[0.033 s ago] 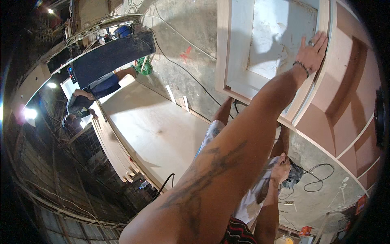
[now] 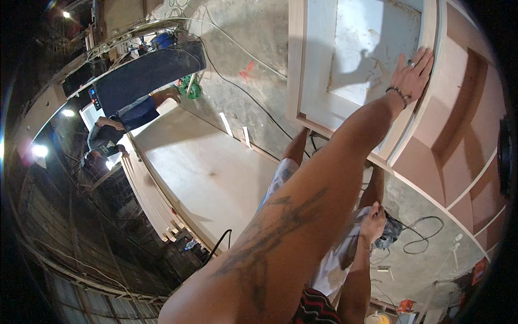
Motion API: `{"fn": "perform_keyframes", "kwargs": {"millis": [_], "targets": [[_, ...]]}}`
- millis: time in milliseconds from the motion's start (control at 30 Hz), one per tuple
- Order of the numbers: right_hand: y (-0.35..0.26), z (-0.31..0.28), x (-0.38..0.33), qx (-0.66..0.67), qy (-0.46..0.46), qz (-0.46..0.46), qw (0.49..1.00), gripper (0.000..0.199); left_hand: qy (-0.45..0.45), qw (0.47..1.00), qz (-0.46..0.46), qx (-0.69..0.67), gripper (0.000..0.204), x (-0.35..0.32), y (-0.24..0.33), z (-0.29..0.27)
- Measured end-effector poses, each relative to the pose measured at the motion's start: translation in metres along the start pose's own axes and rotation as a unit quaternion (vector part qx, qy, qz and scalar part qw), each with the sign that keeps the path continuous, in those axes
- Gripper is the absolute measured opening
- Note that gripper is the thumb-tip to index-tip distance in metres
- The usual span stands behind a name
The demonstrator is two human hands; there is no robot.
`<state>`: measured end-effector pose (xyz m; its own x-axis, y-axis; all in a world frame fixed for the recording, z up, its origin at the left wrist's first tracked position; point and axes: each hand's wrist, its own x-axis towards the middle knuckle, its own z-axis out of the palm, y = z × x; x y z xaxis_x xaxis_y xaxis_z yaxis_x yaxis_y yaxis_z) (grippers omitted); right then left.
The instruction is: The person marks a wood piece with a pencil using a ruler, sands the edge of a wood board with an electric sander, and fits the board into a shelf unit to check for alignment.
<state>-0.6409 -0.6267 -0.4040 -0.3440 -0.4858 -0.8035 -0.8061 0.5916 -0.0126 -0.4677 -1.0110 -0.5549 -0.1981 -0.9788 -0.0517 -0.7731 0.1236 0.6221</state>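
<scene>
My left hand (image 2: 413, 75) lies flat with fingers stretched on the pale wooden rim (image 2: 396, 135) of a cabinet frame. A ring and a dark bead bracelet show on it, and the tattooed left arm spans the middle of the view. Inside the frame is a white recessed panel (image 2: 345, 70) with brownish smears. Lower down, near my legs, my right hand (image 2: 372, 224) is closed with fingers pinched together. What it holds, if anything, cannot be made out. A dark grey crumpled thing (image 2: 391, 233) is right beside it.
Pinkish open compartments (image 2: 431, 159) adjoin the frame on the right. A large pale board (image 2: 210, 167) lies left, with stacked wood strips (image 2: 148, 197) beyond it. Another person (image 2: 116, 132) is at its far end. Cables (image 2: 259, 102) cross the concrete floor; one loops (image 2: 423, 251) at right.
My left hand has slid slightly toward me along the frame's rim. The right hand stays about where it was.
</scene>
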Motion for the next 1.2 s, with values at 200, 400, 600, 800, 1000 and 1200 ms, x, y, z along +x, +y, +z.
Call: {"fn": "perform_keyframes", "kwargs": {"millis": [200, 400, 600, 800, 1000, 1200], "targets": [[0.025, 0.017, -0.009, -0.015, -0.005, -0.031, 0.999, 0.040, -0.146, 0.966, -0.026, 0.210, 0.069, -0.144, 0.002, 0.020], [-0.023, -0.002, -0.014, -0.027, 0.010, -0.001, 1.000, 0.052, -0.220, 0.964, 0.031, 0.145, 0.059, -0.234, 0.009, -0.007], [-0.017, -0.007, -0.012, -0.023, -0.012, 0.014, 1.000, 0.054, -0.309, 0.945, 0.068, 0.084, 0.068, -0.289, 0.033, -0.021], [-0.013, -0.014, -0.015, 0.014, 0.006, 0.025, 1.000, 0.049, -0.165, 0.977, -0.065, 0.118, 0.069, -0.235, 0.037, -0.002], [-0.013, -0.017, -0.011, 0.040, 0.015, 0.014, 0.999, 0.045, 0.267, 0.827, -0.341, -0.359, 0.020, -0.079, 0.025, 0.036], [-0.008, -0.023, -0.004, 0.056, 0.014, 0.042, 0.997, 0.041, 0.244, 0.772, -0.332, -0.484, 0.043, -0.015, -0.003, 0.018]]}}
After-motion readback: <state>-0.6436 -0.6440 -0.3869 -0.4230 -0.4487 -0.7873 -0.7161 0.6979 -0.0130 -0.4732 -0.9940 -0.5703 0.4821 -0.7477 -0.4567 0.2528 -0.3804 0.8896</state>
